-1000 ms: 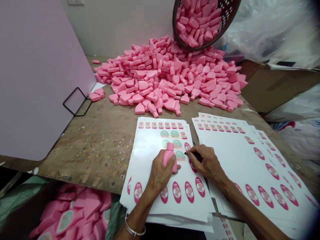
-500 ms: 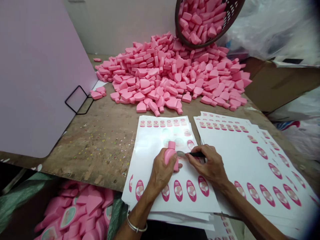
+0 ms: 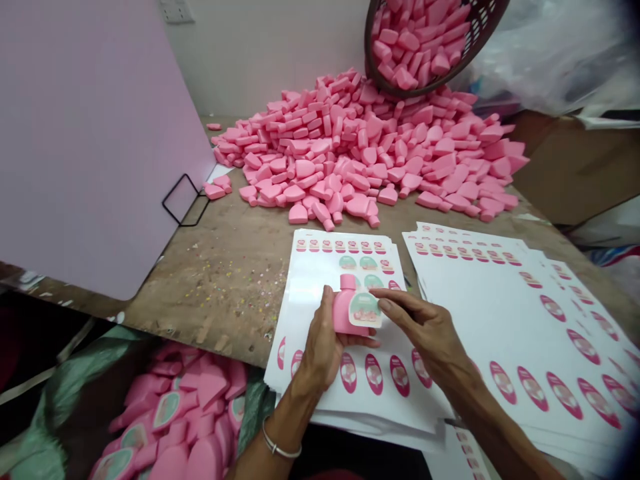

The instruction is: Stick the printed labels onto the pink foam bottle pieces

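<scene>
My left hand (image 3: 320,340) is wrapped round a small pink plastic bottle (image 3: 344,308), its cap end pointing up, just above a stack of sticker sheets (image 3: 320,280). Between the thumb and fingers of my right hand (image 3: 425,327) is the right edge of a pale green and white sticker (image 3: 365,311). That sticker lies over the right part of the bottle's front; whether it is stuck down I cannot tell. More green stickers (image 3: 369,264) and dark pink oval ones (image 3: 373,375) remain on the top sheet beneath my hands.
A large heap of pink bottles (image 3: 320,160) covers the back of the wooden table (image 3: 220,267), under a tipped brown basket (image 3: 371,67). More sticker sheets (image 3: 465,300) lie to the right. Labelled bottles fill a green sack (image 3: 65,400) below left. A pale pink panel (image 3: 100,147) stands left.
The black-handled tool has left my right hand's fingers, which now hold a green sticker against the bottle. My left hand has turned the bottle's broad face towards me. The view has shifted left.
</scene>
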Motion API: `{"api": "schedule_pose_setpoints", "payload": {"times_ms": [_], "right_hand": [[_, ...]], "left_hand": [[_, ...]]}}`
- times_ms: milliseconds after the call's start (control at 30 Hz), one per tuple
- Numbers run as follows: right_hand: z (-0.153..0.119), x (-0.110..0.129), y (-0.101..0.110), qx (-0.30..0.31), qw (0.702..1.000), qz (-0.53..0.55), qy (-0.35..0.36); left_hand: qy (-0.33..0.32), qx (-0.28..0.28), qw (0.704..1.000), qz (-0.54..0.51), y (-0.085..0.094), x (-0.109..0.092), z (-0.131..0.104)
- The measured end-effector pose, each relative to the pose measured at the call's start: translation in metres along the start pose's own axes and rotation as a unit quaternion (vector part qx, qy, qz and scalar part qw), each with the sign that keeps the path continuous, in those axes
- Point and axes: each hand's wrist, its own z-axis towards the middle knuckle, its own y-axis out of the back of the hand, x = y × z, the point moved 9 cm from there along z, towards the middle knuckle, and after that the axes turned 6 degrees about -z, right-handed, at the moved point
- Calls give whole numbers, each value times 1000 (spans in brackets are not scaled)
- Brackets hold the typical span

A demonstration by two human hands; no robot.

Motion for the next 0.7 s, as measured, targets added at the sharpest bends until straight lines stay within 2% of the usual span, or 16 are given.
{"api": "schedule_pose_setpoints", "payload": {"times_ms": [167,333,700], "right_hand": [[-3,5,-13,-1,1000,-1,13],[-5,6,-12,-6,1000,-11,23],[-6,15,-12,-17,998,-29,48]], "left_hand": [[9,-12,1000,-18,-2,-6,-7],[9,-3,1000,-24,-8,-6,-10],[5,-7,999,-36,-7,-7,-11]]}}
